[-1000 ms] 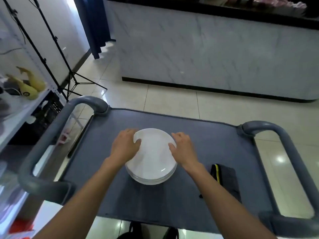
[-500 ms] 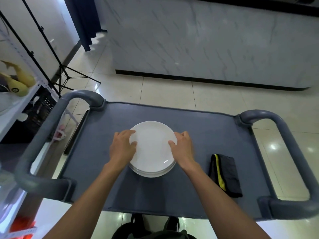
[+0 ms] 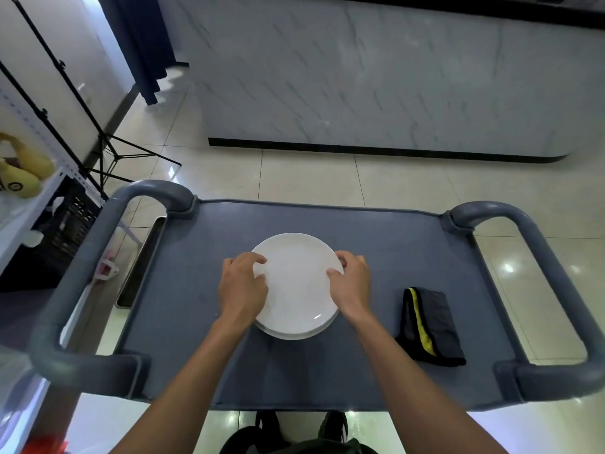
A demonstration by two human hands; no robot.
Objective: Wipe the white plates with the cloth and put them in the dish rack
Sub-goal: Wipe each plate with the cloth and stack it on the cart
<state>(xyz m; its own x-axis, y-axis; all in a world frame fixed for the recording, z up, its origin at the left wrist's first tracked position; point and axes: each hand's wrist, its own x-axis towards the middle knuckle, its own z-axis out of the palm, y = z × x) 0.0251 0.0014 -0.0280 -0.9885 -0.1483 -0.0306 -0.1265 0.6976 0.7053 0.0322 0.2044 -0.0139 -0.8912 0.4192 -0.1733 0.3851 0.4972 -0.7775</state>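
Bare cart top (image 3: 203,290) surrounds the plates (image 3: 296,283); folded cloth (image 3: 430,326) lies right.

A grey cart (image 3: 203,339) with tube handles stands on a tiled floor (image 3: 311,178). Beyond it runs a marble counter (image 3: 376,86); a tripod (image 3: 108,149), dark curtain (image 3: 144,37) and shelf (image 3: 29,204) stand left.

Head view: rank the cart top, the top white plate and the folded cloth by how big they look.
1. Grey cart top, by far the largest.
2. Top white plate, its edges partly covered by both hands.
3. Folded dark cloth, clearly smaller than the plate.
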